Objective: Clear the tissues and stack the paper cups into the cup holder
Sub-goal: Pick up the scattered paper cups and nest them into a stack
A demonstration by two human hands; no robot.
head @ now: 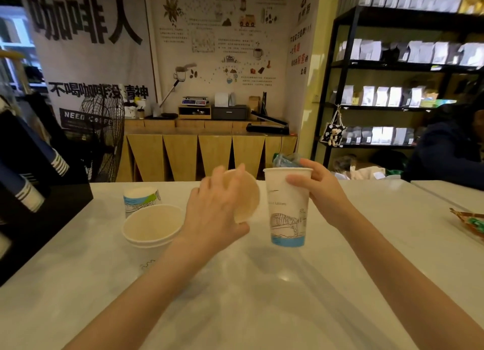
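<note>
Hands meet over a white table [262, 297]. My right hand [318, 184] grips an upright paper cup [286, 208] near its rim, lifted just off the surface. My left hand [217, 213] wraps around a tilted cup [247, 195], its mouth facing that upright one. Stacked cups [153, 226] sit left of my hands; the black cup holder [31, 182] stands at far left.

White paper cup [287, 208] at centre right bears a line-drawn bridge and blue base band; table [262, 297] pale marbled white.
</note>
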